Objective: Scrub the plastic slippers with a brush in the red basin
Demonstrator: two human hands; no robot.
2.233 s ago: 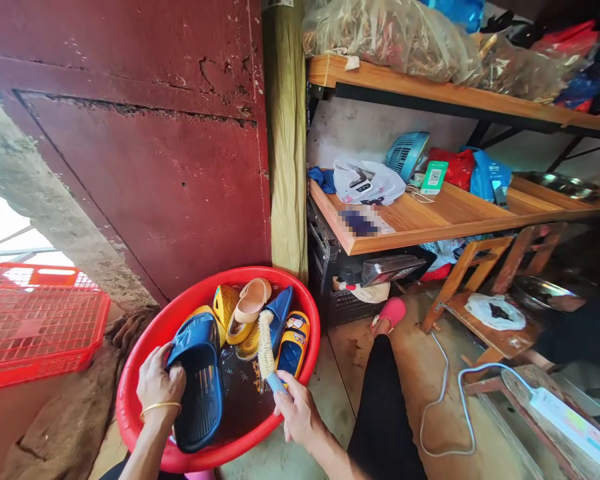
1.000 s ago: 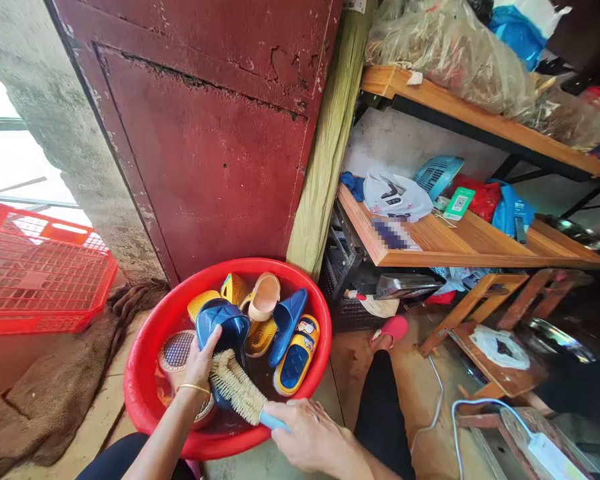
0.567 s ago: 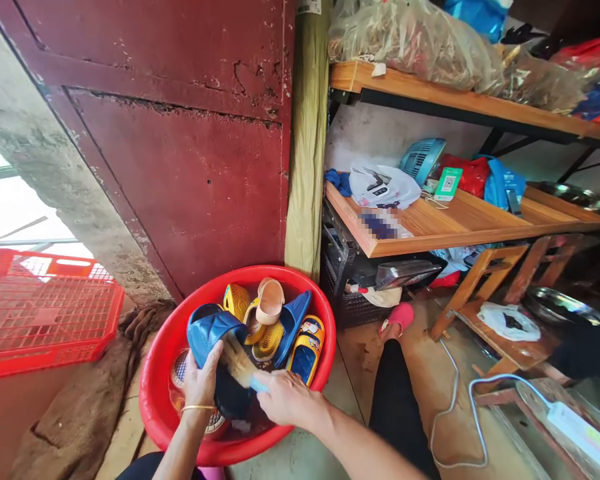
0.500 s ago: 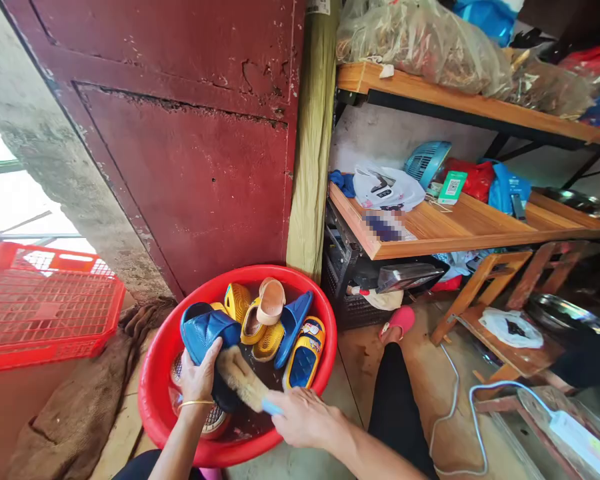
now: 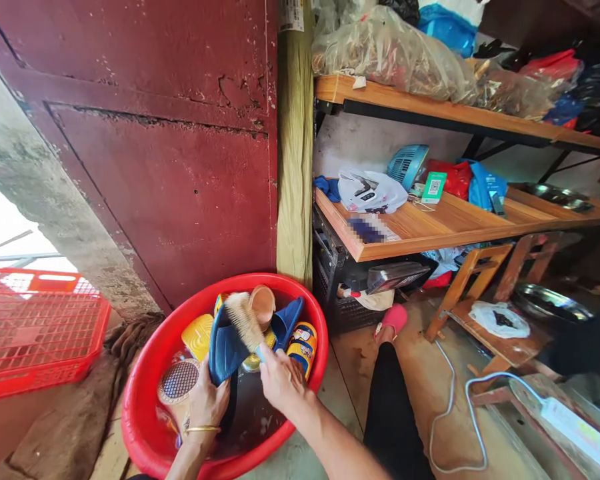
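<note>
My left hand [image 5: 211,393] is closed round a dark blue slipper [image 5: 226,353], tilted up over a red basin [image 5: 143,380] of murky water. My right hand [image 5: 286,377] grips the blue handle of a scrub brush [image 5: 245,320], whose pale bristles lie against the slipper's upper part. Behind the brush are a tan clog [image 5: 263,307] and another blue slipper [image 5: 286,323]. A yellow and blue slipper [image 5: 303,347] leans at the basin's right side. To the left are a yellow shoe [image 5: 198,337] and a shoe sole with a grid pattern [image 5: 179,381].
A red plastic crate [image 5: 40,333] stands at left beside brown sacking [image 5: 75,407]. Behind the basin is a maroon door [image 5: 180,200]. Right of it are a wooden shelf [image 5: 430,230], a wooden chair [image 5: 490,327] and a white power strip [image 5: 580,433] with its cable on the floor.
The slipper in my left hand has turned more upright and moved right. My right hand has brought the brush upward, from low beside the slipper to its upper part. The view has shifted slightly.
</note>
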